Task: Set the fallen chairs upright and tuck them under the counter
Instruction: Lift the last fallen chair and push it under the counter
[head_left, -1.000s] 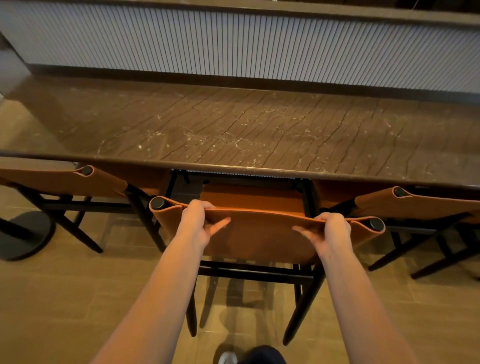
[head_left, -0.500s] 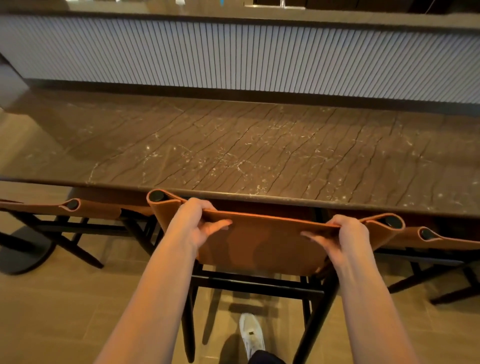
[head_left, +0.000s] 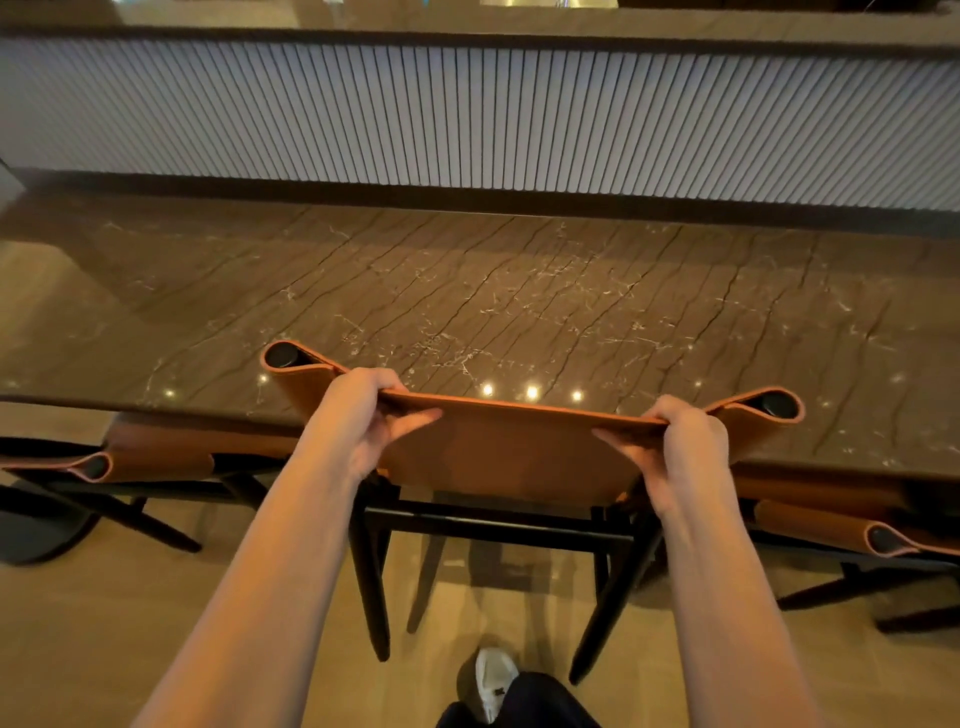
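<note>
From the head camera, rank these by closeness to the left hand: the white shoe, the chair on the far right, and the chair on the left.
From the left hand:
1. Left chair, tucked under the counter on its left.
2. White shoe, on the floor below.
3. Far right chair, beyond the right hand.

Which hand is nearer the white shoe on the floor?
Right, narrowly. The right hand is above and right of the white shoe; the left hand is farther up and left.
</note>
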